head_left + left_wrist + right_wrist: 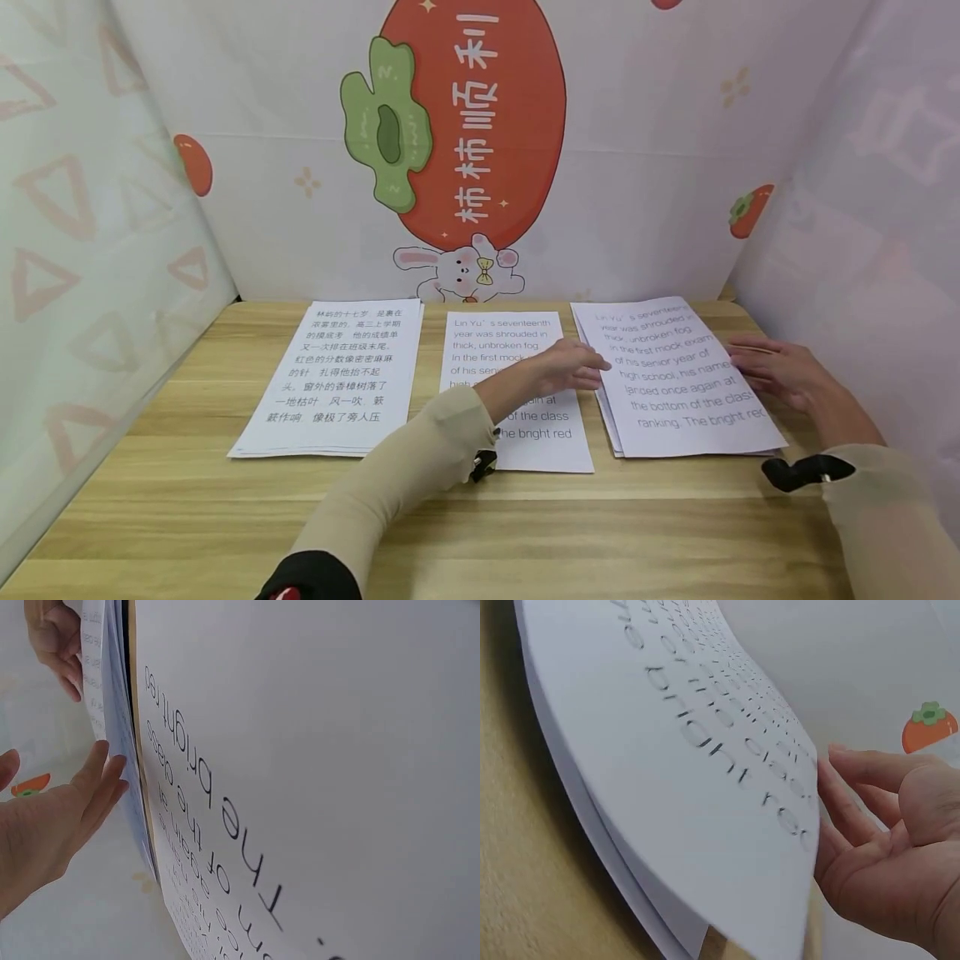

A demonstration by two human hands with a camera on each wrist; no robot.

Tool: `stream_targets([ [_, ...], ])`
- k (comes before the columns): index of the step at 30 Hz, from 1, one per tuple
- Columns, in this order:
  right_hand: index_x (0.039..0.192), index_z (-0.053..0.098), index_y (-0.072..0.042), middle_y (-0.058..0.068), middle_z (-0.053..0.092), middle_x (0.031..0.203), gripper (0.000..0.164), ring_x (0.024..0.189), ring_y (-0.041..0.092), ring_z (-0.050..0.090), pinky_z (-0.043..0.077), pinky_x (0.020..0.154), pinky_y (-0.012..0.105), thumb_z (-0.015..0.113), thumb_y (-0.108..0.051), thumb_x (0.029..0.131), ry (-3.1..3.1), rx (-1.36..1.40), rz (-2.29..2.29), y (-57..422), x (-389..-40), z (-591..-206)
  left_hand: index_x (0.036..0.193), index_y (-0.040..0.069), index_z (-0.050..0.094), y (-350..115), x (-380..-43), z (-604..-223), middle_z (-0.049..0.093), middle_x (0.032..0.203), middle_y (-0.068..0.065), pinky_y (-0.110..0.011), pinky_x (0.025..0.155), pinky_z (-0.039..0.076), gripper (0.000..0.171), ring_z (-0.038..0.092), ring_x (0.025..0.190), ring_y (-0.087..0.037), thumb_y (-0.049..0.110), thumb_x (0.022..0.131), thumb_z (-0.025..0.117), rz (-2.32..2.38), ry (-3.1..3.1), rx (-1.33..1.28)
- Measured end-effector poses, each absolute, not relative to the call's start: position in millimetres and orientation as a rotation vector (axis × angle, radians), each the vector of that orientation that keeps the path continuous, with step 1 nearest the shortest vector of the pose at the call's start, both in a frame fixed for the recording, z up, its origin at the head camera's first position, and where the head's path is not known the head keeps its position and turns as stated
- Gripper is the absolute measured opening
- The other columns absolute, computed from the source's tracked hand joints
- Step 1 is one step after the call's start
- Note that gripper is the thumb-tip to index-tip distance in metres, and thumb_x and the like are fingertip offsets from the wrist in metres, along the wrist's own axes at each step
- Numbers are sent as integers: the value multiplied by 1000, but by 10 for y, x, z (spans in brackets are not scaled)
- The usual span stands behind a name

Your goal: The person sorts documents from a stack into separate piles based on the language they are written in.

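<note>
A small stack of printed English sheets (675, 392) lies slightly askew at the right of the table, its lower sheets showing past the top one. At its left edge, my left hand (566, 367) touches the paper with extended fingers. My right hand (780, 371) is against the opposite edge, fingers loosely extended. In the right wrist view the top sheet (705, 795) bows upward, and the right hand (900, 840) has its fingertips along the side edge, partly hidden behind it. The left wrist view shows the left hand (52, 817) flat-fingered beside the stack's edge.
Under my left forearm lies another English sheet (540, 454), partly covered by the arm. A stack of Chinese-printed pages (337, 375) sits at the left of the wooden table (525, 533). A patterned cloth backdrop (637, 208) stands behind and along both sides.
</note>
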State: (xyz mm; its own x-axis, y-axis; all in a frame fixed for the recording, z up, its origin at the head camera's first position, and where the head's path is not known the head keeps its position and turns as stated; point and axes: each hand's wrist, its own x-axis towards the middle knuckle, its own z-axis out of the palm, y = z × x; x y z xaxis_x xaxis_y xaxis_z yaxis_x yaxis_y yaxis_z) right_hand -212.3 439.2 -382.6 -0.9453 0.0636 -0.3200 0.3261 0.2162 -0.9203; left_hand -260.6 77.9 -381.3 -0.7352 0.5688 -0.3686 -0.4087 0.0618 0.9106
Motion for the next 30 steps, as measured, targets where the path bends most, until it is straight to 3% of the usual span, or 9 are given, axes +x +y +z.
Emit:
stream_targets([
  [2,126,65,-26,-22,72,90,26,85,2,71,62,78,22,70,-25,101,2340,384,-1735,4375,-2120,-3817,137,-14,50,767,-2615,-3825,65,125,-25,-39,99,59,47,64,121,-40,-3,94,66,1745,1652,170],
  [4,143,53,-6,-21,72,88,49,84,2,71,62,78,23,69,-26,102,2389,408,-1685,4359,-2117,-3804,138,-13,49,755,-2625,-3840,65,129,-25,-40,100,59,47,63,123,-40,-2,95,65,1737,1658,173],
  [7,152,31,13,-19,71,84,70,80,3,71,63,76,25,67,-21,103,2471,449,-1623,4324,-2100,-3780,141,-13,48,720,-2638,-3863,64,133,-25,-39,100,59,49,63,124,-39,-2,96,64,1731,1663,168],
  [12,149,36,16,-15,68,89,64,77,0,67,62,72,22,64,-19,103,2642,450,-1511,4181,-2066,-3741,140,-11,50,585,-2627,-3850,66,128,-23,-38,99,59,48,65,121,-37,0,96,65,1715,1715,149],
  [16,148,42,13,4,69,107,60,81,0,67,61,74,21,60,-24,105,2726,387,-1450,3940,-2087,-3736,144,-10,48,390,-2630,-3813,65,129,-23,-36,97,60,53,65,121,-36,2,96,66,1689,1793,142],
  [20,146,45,13,22,68,119,56,86,9,72,63,76,24,58,-26,107,2732,263,-1440,3649,-2121,-3735,150,-8,44,135,-2642,-3776,63,136,-22,-35,97,60,56,64,124,-35,6,100,64,1660,1876,124],
  [30,141,48,15,15,72,108,49,84,15,74,65,77,31,62,-14,104,2525,97,-1592,3028,-2177,-3788,155,-4,39,-548,-2654,-3752,57,146,-20,-33,98,59,56,63,126,-31,13,105,57,1608,2032,47],
])
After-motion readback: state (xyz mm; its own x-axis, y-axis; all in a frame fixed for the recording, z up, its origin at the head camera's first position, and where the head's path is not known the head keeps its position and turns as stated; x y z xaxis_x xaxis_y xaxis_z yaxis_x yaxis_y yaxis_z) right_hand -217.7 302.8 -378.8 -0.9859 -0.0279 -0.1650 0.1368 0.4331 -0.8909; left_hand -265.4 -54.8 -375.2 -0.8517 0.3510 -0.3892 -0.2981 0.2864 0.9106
